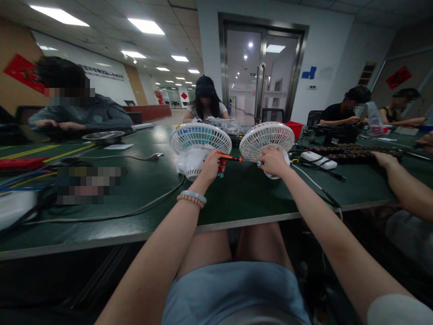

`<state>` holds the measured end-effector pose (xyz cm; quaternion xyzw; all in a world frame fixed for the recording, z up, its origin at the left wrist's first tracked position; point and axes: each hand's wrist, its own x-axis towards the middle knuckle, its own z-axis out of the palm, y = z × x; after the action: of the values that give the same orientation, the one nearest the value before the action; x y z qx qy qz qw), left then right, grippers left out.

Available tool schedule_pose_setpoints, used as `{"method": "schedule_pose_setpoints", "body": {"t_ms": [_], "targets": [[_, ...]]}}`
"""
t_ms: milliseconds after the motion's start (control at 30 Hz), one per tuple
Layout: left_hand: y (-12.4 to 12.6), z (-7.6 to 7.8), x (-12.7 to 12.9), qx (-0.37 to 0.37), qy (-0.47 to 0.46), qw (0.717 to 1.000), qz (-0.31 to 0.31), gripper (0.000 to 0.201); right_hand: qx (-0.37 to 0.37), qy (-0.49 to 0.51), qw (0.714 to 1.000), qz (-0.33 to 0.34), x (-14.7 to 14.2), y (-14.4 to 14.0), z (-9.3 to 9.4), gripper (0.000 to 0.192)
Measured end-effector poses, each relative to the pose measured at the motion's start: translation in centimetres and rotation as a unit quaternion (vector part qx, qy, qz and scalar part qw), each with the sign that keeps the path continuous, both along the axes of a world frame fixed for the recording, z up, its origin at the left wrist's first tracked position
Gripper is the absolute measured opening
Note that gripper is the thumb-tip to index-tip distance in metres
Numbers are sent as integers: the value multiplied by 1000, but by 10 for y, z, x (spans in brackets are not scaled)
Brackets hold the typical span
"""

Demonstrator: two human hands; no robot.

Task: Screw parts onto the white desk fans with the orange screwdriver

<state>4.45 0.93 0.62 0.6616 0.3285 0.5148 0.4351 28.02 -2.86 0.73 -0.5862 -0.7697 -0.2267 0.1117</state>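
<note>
Two white fans lie on the green table in front of me, their round grilles tipped up and away. My left hand (212, 165) is closed around a screwdriver (231, 157) with an orange and black handle, beside the left fan (189, 163). The screwdriver's thin shaft points right, toward my other hand. My right hand (273, 160) grips the back housing of the right fan (267, 134), fingers bent over it. Small light-blue spots show at the fingertips of both hands; I cannot tell what they are.
A grey cable (135, 212) runs across the table (223, 205) at left. To the right lie a white power strip (318, 160) and dark cords. A red bin (295, 129) stands behind the right fan. Other people sit around the table; a neighbour's arm (402, 185) reaches in at right.
</note>
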Motion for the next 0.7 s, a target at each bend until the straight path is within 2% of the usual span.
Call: {"method": "schedule_pose_setpoints", "body": {"t_ms": [233, 700], "targets": [[-6, 2, 1, 41, 30, 998, 22, 18, -3, -1, 1000, -3, 0, -1, 1, 26], [2, 0, -3, 111, 113, 983, 98, 28, -4, 1, 1000, -1, -1, 0, 1, 25]]}}
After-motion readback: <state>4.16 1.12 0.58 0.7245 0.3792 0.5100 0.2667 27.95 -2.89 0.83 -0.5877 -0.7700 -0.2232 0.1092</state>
